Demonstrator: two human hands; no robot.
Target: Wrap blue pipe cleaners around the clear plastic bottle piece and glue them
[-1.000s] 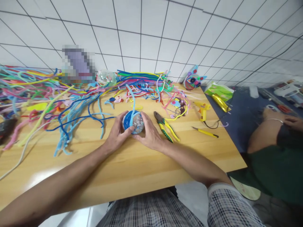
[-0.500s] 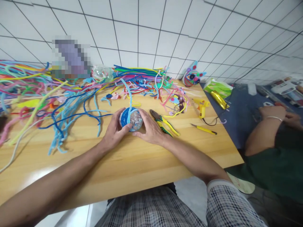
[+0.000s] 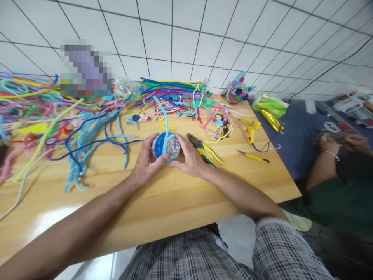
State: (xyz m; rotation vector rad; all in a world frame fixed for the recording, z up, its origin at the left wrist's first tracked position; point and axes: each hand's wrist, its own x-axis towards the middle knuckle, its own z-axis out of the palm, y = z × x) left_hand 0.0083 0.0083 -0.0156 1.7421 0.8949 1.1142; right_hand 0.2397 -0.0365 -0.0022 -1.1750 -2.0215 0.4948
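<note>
A clear ball (image 3: 174,148), partly wrapped in dark blue pipe cleaner, sits between my two hands low over the table. A light blue pipe cleaner (image 3: 166,116) runs round the edge of the dark blue wrap, and its loose end sticks up and away from me. My left hand (image 3: 147,159) grips the wrapped left side, thumb pressed on the front near the light blue band. My right hand (image 3: 189,157) is curved round the bare clear side. Pliers with yellow and green handles (image 3: 205,149) lie just right of my right hand.
Heaps of coloured pipe cleaners (image 3: 96,128) cover the left and back. At the right lie a yellow glue gun (image 3: 250,130) and a yellow craft knife (image 3: 253,156). A decorated ball (image 3: 237,93) and another clear ball (image 3: 126,88) stand by the wall. A co-worker's hands (image 3: 344,143) are at far right.
The view has shifted slightly. My hands keep hold of the ball, with little change in grip. The co-worker's hands at the right have moved.
</note>
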